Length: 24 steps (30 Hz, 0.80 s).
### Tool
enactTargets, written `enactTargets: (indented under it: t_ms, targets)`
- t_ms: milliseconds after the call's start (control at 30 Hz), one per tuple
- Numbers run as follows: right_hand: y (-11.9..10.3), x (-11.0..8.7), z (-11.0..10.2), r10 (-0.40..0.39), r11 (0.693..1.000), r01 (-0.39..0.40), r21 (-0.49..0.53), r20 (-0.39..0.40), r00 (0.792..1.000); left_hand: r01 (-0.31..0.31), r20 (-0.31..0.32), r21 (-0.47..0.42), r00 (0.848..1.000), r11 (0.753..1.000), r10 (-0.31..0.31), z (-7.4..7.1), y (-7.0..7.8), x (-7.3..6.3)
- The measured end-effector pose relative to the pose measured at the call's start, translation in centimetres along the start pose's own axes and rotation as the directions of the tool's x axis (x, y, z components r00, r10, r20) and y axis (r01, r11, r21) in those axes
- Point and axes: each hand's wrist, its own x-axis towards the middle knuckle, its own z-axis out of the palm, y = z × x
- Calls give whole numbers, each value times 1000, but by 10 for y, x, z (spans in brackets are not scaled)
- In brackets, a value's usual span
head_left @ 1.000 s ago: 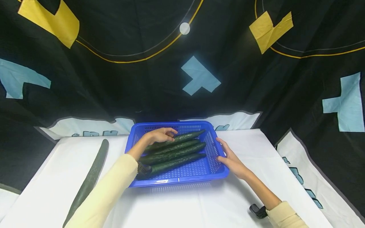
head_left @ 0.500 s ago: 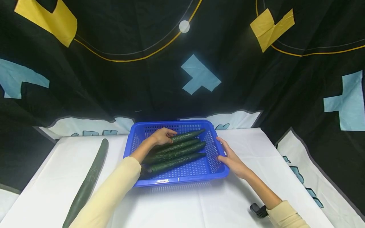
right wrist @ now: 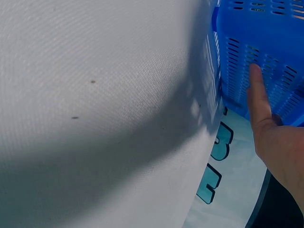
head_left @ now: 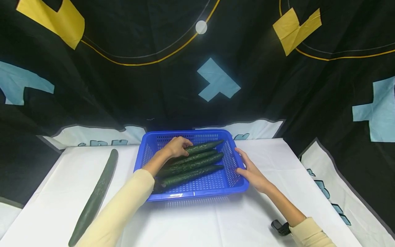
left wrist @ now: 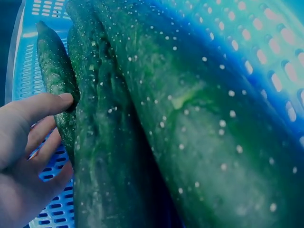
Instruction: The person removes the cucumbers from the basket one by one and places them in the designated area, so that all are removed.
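Note:
Several long dark green cucumbers [head_left: 191,175] lie side by side in a blue perforated basket [head_left: 197,195]. My left hand [head_left: 176,146] reaches into the basket and grips the rearmost cucumber [head_left: 203,147]. In the left wrist view the thumb of the left hand [left wrist: 28,142] presses that cucumber [left wrist: 53,66] from one side, with the fingers at its other side. Two more cucumbers fill the middle of that view, close to the camera. My right hand [head_left: 254,174] holds the basket's right side at the rim. One finger lies on the outer wall [right wrist: 242,90] in the right wrist view.
A single cucumber [head_left: 97,195] lies on the white tabletop [head_left: 185,226], left of the basket and beside the left sleeve. A dark curtain [head_left: 129,92] with coloured shapes hangs behind the table. The wrist camera [head_left: 280,227] shows below the right forearm.
My left hand has moved slightly and its fingers have closed down on the rearmost cucumber. The right hand and the basket have stayed in place.

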Motion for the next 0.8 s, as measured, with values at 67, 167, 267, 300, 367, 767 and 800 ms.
enactTargets:
  t_ms: [67,167,267,300,367,767,800]
  targets:
    - [0,0,-1,2,1000,-2,-1,-1,1000,11,14,-15,1000,1000,-10,0,0,0]
    - [0,0,-1,2,1000,-2,2,1,1000,13,30,-10,999,1000,-13,1,0,1]
    - [-1,0,-1,2,1000,-2,2,5,1000,6,44,-7,999,1000,-6,3,1,2]
    - [-1,0,-1,1,1000,-1,2,5,1000,4,48,-3,999,1000,-4,4,1,3]
    - [-2,0,-1,0,1000,0,3,4,1000,2,52,-6,999,1000,-2,5,2,3]
    - [1,0,-1,8,1000,-8,-4,2,1000,-104,-16,-135,995,985,102,-18,15,-5]
    - [1,-1,-1,7,1000,-7,-6,1,1000,-125,-35,-159,992,979,121,-22,17,-6]
